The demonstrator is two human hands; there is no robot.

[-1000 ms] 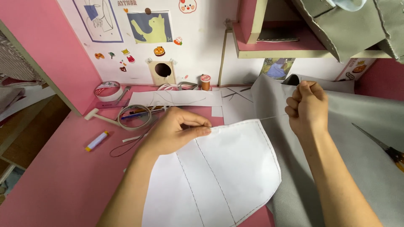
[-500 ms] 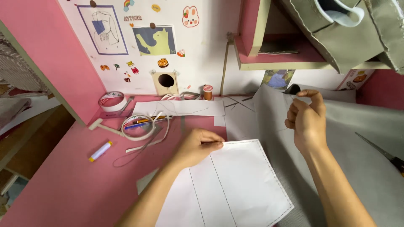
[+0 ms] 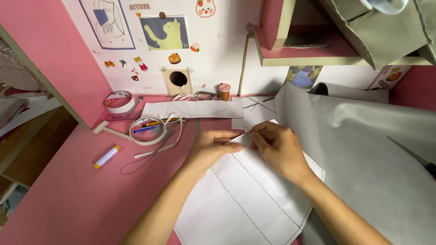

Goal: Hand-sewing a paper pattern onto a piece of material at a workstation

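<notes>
Grey fabric (image 3: 372, 149) lies just right, tape ring (image 3: 146, 131) left. My left hand (image 3: 211, 147) and right hand (image 3: 279, 147) pinch a thin needle (image 3: 240, 136) over white paper pattern (image 3: 245, 195) — dashed lines cross it.

A pink bench (image 3: 68, 204) is seen backed by a white wall panel (image 3: 218, 50) decorated with drawings and small stickers. A roll of tape (image 3: 119, 100) is set near the wall, with a white ring (image 3: 147, 130) of tape and a few pens (image 3: 147, 125) laid just beside it. A white marker with a yellow cap (image 3: 106, 157) is left lying alone on the bench's left side. A small spool of orange thread (image 3: 224, 91) is stood upright by the wall, beside a little box with a round hole (image 3: 178, 80). Scissors (image 3: 415, 158) are partly shown at the right edge, resting on grey fabric (image 3: 372, 154). A pink shelf (image 3: 318, 50) is mounted above.
</notes>
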